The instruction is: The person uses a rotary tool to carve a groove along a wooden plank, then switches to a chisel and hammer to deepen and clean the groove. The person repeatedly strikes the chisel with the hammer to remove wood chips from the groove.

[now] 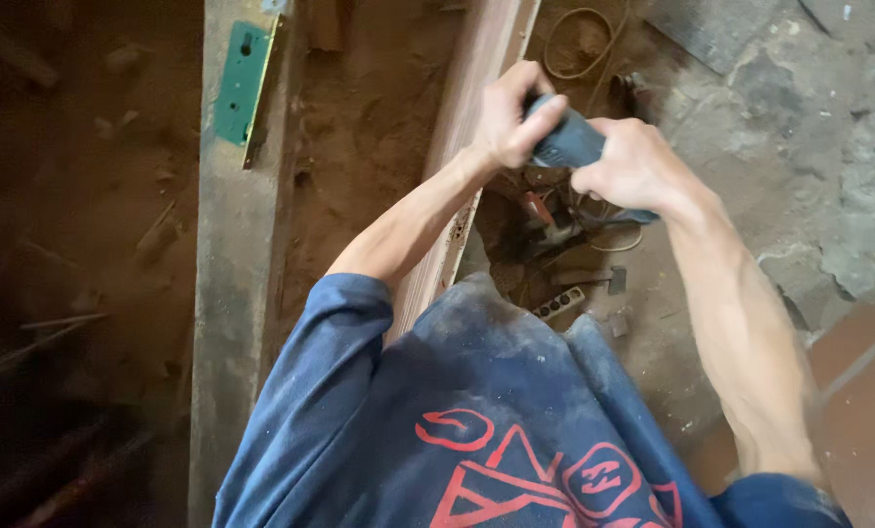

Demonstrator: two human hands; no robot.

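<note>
Both hands clamped on a dark power tool over a wooden beam.

The left hand (504, 112) wraps the front of the dark grey tool (567, 142), fingers closed tight; the right hand (633, 166) grasps its rear. It looks rigid and fairly heavy, best held by the body with both hands. It hangs just beside the reddish beam (467, 117). A green lock plate (242, 83) sits on the grey plank (232, 293), well apart.

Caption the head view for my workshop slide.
Both hands, left and right, grip a dark power tool beside a wooden beam.

Dim left side, brighter right
</note>
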